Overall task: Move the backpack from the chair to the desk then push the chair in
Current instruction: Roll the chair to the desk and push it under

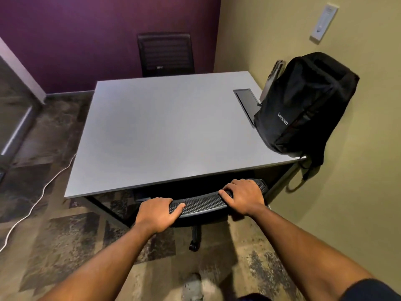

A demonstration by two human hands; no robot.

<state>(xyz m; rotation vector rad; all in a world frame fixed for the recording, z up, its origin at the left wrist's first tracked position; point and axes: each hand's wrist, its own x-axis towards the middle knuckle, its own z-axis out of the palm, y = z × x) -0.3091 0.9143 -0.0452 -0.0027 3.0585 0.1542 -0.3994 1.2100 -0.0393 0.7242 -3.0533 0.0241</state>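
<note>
A black backpack (303, 103) stands upright on the right edge of the grey desk (156, 131), leaning against the beige wall, with a metal bottle (272, 77) in its side pocket. A black mesh-backed chair (204, 203) sits at the desk's near edge, its seat tucked under the desktop. My left hand (157, 213) grips the left end of the chair's back top. My right hand (243, 195) grips the right end.
A second black chair (166, 54) stands at the desk's far side against the purple wall. A flip-up power panel (246, 101) is set in the desktop beside the backpack. A white cable (41, 192) runs across the patterned carpet on the left.
</note>
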